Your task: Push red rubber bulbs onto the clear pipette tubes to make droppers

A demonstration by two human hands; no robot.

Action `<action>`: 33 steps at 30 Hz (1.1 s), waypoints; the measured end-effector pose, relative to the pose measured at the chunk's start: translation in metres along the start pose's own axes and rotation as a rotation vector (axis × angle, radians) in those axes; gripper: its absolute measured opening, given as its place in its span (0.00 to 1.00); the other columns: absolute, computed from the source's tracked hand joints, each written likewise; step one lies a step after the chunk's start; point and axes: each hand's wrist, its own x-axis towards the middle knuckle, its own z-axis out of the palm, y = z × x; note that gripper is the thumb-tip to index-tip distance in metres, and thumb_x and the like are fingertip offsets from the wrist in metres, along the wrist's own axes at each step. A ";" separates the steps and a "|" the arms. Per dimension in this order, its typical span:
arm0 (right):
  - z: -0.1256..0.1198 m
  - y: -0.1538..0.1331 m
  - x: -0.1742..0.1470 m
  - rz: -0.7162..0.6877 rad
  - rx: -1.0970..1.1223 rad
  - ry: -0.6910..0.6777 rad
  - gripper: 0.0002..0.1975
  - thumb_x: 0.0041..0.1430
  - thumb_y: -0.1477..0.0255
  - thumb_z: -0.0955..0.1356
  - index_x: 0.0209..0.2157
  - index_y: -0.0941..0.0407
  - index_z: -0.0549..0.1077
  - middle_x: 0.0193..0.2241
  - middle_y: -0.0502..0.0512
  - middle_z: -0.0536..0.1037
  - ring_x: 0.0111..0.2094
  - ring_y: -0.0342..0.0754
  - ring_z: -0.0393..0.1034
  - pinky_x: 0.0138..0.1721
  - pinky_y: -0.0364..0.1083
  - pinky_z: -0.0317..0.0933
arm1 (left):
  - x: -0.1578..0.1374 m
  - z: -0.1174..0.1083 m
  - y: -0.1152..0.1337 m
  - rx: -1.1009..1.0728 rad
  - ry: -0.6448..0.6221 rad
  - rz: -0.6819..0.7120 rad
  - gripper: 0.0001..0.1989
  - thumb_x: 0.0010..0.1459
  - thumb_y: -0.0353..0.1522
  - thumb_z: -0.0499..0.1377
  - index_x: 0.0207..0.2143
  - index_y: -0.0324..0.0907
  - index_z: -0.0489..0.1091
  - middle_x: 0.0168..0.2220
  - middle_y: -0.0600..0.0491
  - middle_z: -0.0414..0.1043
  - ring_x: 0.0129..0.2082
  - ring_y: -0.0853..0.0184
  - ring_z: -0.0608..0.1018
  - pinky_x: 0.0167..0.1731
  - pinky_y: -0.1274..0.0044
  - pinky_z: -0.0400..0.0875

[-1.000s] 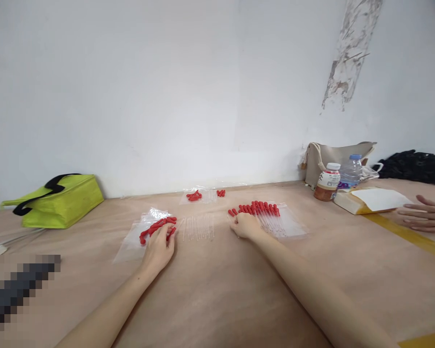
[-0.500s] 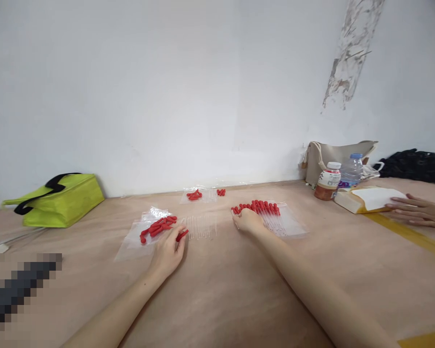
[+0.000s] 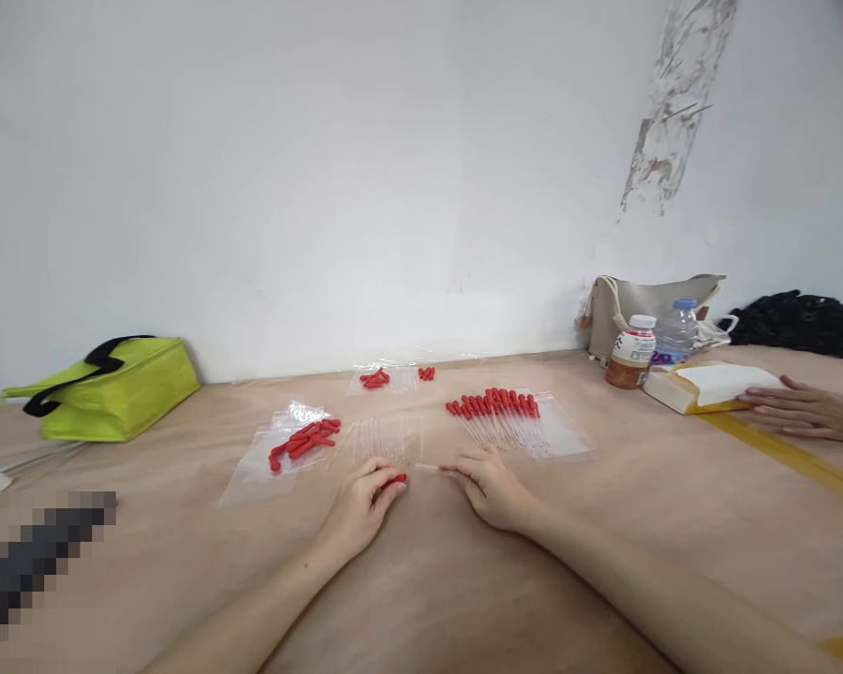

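Note:
My left hand point(image 3: 365, 501) pinches a red rubber bulb point(image 3: 395, 480), its end showing past the fingertips. Opposite it, my right hand point(image 3: 490, 487) is closed on a thin clear tube point(image 3: 427, 467) that points towards the bulb; a small gap parts the two. Behind my hands lies a row of loose clear tubes point(image 3: 379, 437). To the left, red bulbs point(image 3: 309, 438) are heaped on a clear plastic bag point(image 3: 243, 477). On the right, several droppers point(image 3: 498, 402) with red bulbs on clear tubes lie side by side on another clear bag point(image 3: 569, 435).
More red bulbs point(image 3: 375, 378) lie near the wall. A lime-green bag point(image 3: 126, 388) stands at the left. At the right are a drink bottle point(image 3: 630, 354), a clear bottle point(image 3: 678, 332), a beige bag point(image 3: 611, 300) and an open book point(image 3: 723, 382) under another person's hand point(image 3: 807, 410).
My right hand has left the row of droppers, come nearer and now holds a clear tube. My left hand has moved right with its red bulb, towards the tube.

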 end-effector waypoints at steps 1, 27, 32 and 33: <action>0.003 -0.001 -0.001 -0.026 -0.037 0.015 0.13 0.60 0.73 0.56 0.39 0.53 0.70 0.33 0.52 0.74 0.36 0.43 0.66 0.42 0.46 0.50 | 0.000 0.000 0.001 0.013 0.000 0.004 0.09 0.57 0.33 0.51 0.35 0.44 0.71 0.36 0.52 0.68 0.38 0.66 0.70 0.38 0.73 0.65; 0.009 0.004 0.003 -0.107 -0.105 -0.020 0.11 0.58 0.74 0.59 0.35 0.52 0.72 0.30 0.51 0.74 0.31 0.41 0.64 0.41 0.47 0.43 | -0.001 -0.002 0.015 0.142 -0.126 0.146 0.14 0.60 0.34 0.46 0.30 0.43 0.69 0.28 0.53 0.72 0.31 0.66 0.68 0.39 0.70 0.55; 0.010 0.002 0.002 -0.156 -0.218 0.028 0.12 0.56 0.76 0.59 0.35 0.52 0.72 0.29 0.50 0.73 0.27 0.40 0.61 0.38 0.47 0.41 | -0.001 -0.001 0.013 0.180 -0.120 0.171 0.13 0.60 0.34 0.46 0.30 0.43 0.68 0.27 0.54 0.71 0.31 0.67 0.68 0.41 0.69 0.54; 0.010 0.001 0.001 -0.162 -0.228 0.033 0.12 0.56 0.77 0.59 0.35 0.52 0.72 0.29 0.50 0.73 0.27 0.40 0.61 0.37 0.47 0.41 | -0.001 0.000 0.013 0.181 -0.115 0.175 0.13 0.60 0.35 0.46 0.30 0.43 0.68 0.27 0.54 0.71 0.31 0.67 0.68 0.42 0.68 0.53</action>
